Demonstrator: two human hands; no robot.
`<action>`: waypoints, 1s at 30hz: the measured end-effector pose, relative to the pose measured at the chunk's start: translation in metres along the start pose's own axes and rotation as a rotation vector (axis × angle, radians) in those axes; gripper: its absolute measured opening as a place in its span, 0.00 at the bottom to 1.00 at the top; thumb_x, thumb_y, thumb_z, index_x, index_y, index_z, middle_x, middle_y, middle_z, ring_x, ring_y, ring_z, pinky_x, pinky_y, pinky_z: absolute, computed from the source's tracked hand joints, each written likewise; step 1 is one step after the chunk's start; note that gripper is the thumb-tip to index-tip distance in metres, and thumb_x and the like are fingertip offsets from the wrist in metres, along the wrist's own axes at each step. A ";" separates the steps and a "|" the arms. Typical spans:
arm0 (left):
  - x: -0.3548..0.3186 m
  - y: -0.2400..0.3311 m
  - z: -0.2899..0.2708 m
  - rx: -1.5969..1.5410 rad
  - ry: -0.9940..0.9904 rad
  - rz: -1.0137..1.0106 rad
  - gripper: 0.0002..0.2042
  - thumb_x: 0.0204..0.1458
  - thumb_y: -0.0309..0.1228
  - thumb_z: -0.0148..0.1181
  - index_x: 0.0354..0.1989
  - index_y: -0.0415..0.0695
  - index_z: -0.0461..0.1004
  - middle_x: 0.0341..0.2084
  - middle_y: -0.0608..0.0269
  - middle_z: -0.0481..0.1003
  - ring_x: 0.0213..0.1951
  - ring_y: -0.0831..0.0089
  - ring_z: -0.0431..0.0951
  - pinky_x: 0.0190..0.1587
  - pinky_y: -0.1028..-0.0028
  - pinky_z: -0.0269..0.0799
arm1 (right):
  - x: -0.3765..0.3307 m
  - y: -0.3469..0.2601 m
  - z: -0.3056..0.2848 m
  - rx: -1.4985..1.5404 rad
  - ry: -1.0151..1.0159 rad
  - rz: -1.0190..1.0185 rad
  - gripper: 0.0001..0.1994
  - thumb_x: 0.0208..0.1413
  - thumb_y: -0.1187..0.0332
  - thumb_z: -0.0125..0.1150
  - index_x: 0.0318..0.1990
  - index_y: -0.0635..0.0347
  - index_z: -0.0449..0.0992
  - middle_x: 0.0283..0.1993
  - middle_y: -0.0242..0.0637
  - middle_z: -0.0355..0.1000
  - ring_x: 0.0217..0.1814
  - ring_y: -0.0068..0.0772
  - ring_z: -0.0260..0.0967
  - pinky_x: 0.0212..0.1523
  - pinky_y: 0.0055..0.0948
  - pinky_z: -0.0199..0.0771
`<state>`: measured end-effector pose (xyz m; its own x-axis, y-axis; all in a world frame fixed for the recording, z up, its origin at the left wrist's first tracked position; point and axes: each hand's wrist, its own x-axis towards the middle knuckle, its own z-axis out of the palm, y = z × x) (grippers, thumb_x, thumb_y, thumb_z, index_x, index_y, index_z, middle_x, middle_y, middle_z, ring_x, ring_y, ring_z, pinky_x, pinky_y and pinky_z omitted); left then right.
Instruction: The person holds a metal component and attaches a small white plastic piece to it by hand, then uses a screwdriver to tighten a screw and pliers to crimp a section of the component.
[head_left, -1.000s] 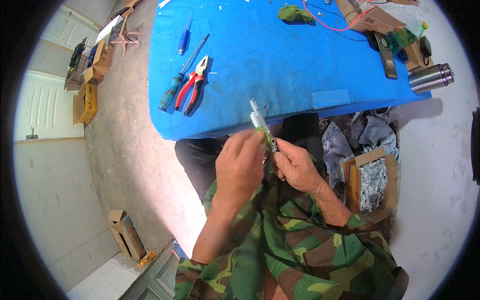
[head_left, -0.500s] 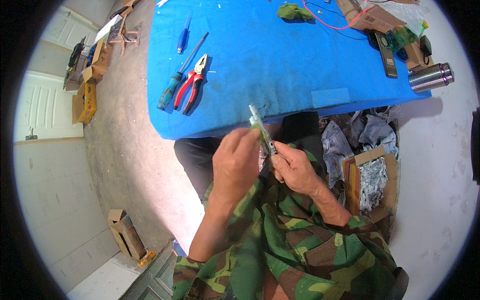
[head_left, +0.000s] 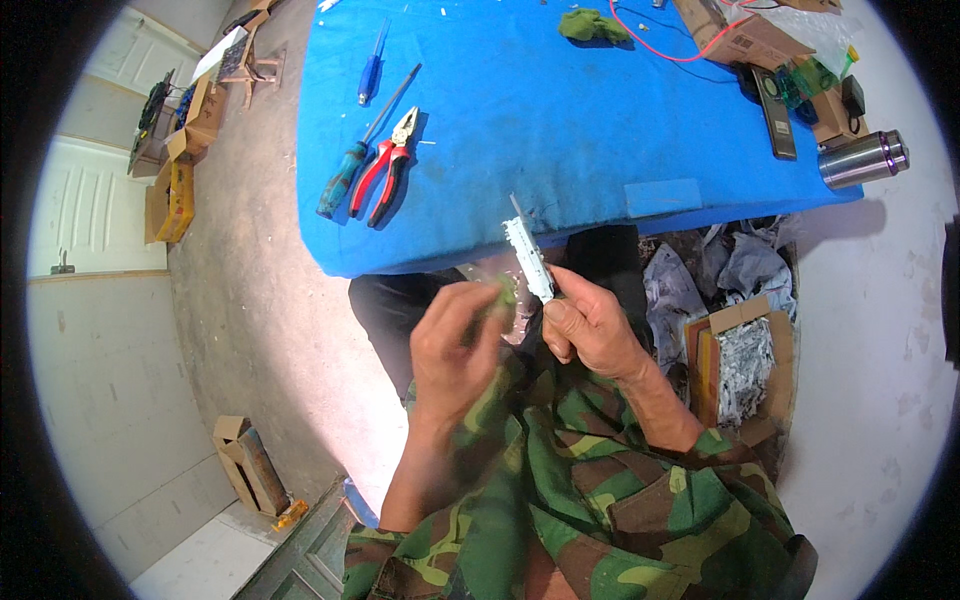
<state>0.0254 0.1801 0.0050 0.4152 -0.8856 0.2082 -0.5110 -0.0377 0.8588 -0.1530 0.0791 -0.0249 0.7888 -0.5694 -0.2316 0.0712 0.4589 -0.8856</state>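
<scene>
In the centre of the frame, the right hand (head_left: 590, 325) has its thumb and fingers clamped on the lower end of a narrow, whitish part (head_left: 528, 258). This part is tilted, and its upper end leans to the left, in front of the near edge of the blue-covered worktop (head_left: 500, 120). Just beside it, the left hand (head_left: 450, 345) is somewhat blurred; its fingers are pinched together on a small green cloth (head_left: 508, 293). At the upper left, pliers (head_left: 392, 152) lie near a teal-handled screwdriver (head_left: 344, 178).
</scene>
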 end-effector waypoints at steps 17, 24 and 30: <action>0.008 0.001 0.011 0.097 -0.037 0.141 0.12 0.53 0.15 0.66 0.46 0.36 0.80 0.40 0.51 0.81 0.39 0.56 0.84 0.41 0.67 0.79 | -0.002 0.008 0.011 0.015 0.064 0.038 0.29 0.73 0.71 0.49 0.79 0.66 0.53 0.25 0.24 0.62 0.22 0.15 0.57 0.24 0.21 0.59; -0.001 0.003 0.011 0.111 -0.038 0.138 0.12 0.52 0.15 0.67 0.46 0.36 0.80 0.40 0.51 0.81 0.38 0.56 0.84 0.41 0.66 0.80 | 0.001 0.011 0.008 0.019 0.026 0.035 0.29 0.73 0.70 0.49 0.79 0.65 0.53 0.25 0.24 0.63 0.22 0.15 0.58 0.24 0.21 0.60; 0.016 -0.012 -0.001 0.154 0.066 0.114 0.12 0.53 0.15 0.66 0.47 0.37 0.80 0.41 0.51 0.81 0.40 0.58 0.84 0.41 0.67 0.79 | -0.004 0.015 0.010 0.007 -0.019 0.055 0.30 0.74 0.70 0.50 0.79 0.65 0.52 0.25 0.24 0.63 0.22 0.15 0.58 0.23 0.20 0.59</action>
<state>0.0390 0.1663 -0.0019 0.3940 -0.8560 0.3346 -0.6643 -0.0137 0.7474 -0.1494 0.0949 -0.0328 0.8030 -0.5304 -0.2720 0.0317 0.4936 -0.8691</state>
